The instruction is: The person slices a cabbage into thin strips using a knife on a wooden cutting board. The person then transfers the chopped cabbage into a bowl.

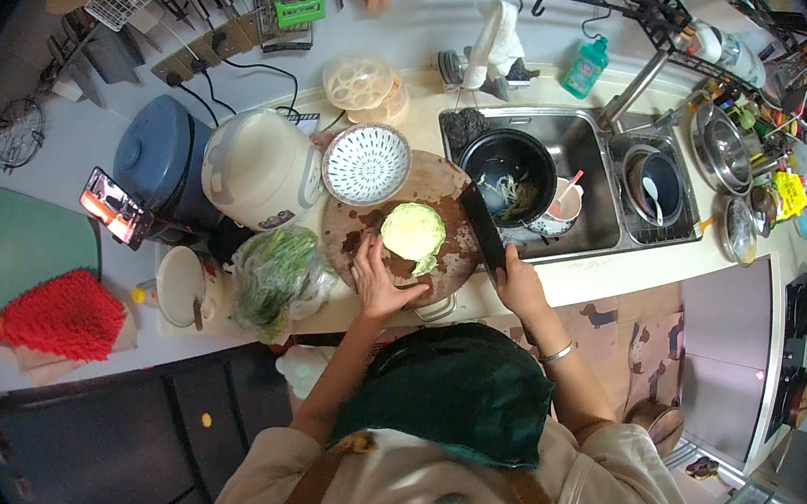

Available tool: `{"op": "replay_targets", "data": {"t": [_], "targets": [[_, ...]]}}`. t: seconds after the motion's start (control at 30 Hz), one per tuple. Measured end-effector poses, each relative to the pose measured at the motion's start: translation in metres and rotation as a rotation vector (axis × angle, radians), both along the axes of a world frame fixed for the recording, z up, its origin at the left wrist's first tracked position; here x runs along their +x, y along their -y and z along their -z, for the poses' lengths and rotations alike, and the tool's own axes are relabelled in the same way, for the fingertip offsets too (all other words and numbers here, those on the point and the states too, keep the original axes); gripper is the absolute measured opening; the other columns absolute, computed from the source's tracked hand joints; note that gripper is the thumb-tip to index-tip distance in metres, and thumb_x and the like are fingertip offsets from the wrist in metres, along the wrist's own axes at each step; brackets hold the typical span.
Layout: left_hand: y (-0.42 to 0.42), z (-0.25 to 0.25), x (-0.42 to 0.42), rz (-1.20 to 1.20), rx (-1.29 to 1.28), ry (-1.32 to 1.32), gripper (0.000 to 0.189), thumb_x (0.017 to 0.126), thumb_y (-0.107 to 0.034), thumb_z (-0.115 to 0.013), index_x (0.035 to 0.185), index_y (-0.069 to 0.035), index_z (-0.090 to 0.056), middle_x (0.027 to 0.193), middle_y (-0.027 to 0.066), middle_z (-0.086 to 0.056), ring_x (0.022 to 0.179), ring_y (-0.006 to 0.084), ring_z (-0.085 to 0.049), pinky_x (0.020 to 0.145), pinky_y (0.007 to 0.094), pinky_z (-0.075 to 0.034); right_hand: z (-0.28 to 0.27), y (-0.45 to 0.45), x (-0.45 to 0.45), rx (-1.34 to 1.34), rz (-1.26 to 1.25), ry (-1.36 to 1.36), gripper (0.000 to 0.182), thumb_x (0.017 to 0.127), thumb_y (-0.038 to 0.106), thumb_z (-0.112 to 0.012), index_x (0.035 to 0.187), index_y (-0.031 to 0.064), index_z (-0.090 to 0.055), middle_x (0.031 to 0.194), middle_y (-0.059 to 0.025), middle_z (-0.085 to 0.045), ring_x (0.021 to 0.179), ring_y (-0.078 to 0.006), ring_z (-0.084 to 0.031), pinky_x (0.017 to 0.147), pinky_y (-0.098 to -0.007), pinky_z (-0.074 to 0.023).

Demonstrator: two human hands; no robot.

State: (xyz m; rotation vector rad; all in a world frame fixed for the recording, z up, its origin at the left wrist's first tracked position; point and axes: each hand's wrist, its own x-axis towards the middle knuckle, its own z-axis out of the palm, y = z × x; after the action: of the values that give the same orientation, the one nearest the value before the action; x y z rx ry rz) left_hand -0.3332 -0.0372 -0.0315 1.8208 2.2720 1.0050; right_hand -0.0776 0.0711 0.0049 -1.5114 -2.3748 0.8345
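A cut cabbage piece (412, 230) lies with its pale, flat cut face up on a round wooden cutting board (432, 174) with dark wet patches. My left hand (378, 284) rests at the near left side of the cabbage, thumb spread from the fingers; whether the fingertips touch it is hard to tell. In my right hand (520, 285) is the handle of a dark-bladed cleaver (481, 220). Its blade is over the board's right edge, apart from the cabbage. A patterned white bowl (366, 164) sits at the board's far left edge.
Right of the board, a steel sink (575, 148) holds a black pot (494, 159) with pale shreds inside and a small bowl (567, 202). Leafy greens in a plastic bag (276, 274) and a rice cooker (260, 168) stand to the left. A phone (114, 207) is propped farther left.
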Motion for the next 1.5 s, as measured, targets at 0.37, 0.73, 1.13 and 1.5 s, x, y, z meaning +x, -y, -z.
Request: {"op": "replay_targets", "data": {"t": [0.37, 0.73, 1.13, 1.5], "targets": [[-0.042, 0.003, -0.018, 0.19, 0.056, 0.225, 0.103, 0.067, -0.035, -0.086, 0.146, -0.007, -0.025, 0.144, 0.0211, -0.027, 0.127, 0.0408, -0.04, 0.102, 0.0508, -0.04, -0.001, 0.003, -0.004, 0.036, -0.003, 0.008, 0.036, 0.084, 0.006, -0.054, 0.116, -0.0065, -0.046, 0.075, -0.0264, -0.063, 0.072, -0.0447, -0.062, 0.063, -0.054, -0.0496], [-0.052, 0.032, -0.019, 0.198, 0.128, 0.189, 0.08, 0.09, -0.049, -0.059, 0.145, -0.002, -0.024, 0.151, 0.0267, -0.012, 0.135, 0.0466, -0.026, 0.107, 0.054, -0.032, -0.018, 0.002, -0.039, 0.072, -0.04, -0.064, 0.03, 0.084, 0.01, -0.06, 0.111, 0.0031, -0.049, 0.072, -0.0265, -0.063, 0.071, -0.0453, -0.063, 0.064, -0.0542, -0.0508], [-0.054, 0.002, -0.011, 0.255, 0.066, 0.169, 0.111, 0.051, -0.018, -0.087, 0.139, -0.007, -0.021, 0.146, 0.0309, -0.007, 0.13, 0.0528, -0.025, 0.106, 0.0541, -0.035, -0.013, 0.007, -0.061, -0.024, 0.0, -0.227, 0.031, 0.081, 0.003, -0.061, 0.108, -0.0058, -0.047, 0.073, -0.032, -0.06, 0.075, -0.0505, -0.06, 0.065, -0.0547, -0.0498], [-0.057, -0.002, -0.032, 0.394, -0.072, 0.229, 0.102, 0.058, -0.009, -0.081, 0.142, -0.012, -0.023, 0.147, 0.0246, -0.009, 0.135, 0.0492, -0.022, 0.107, 0.0537, -0.035, -0.023, -0.014, -0.043, -0.292, -0.02, -0.272, 0.036, 0.084, 0.005, -0.06, 0.115, -0.0092, -0.046, 0.068, -0.03, -0.061, 0.06, -0.0425, -0.064, 0.055, -0.0491, -0.0506]]}}
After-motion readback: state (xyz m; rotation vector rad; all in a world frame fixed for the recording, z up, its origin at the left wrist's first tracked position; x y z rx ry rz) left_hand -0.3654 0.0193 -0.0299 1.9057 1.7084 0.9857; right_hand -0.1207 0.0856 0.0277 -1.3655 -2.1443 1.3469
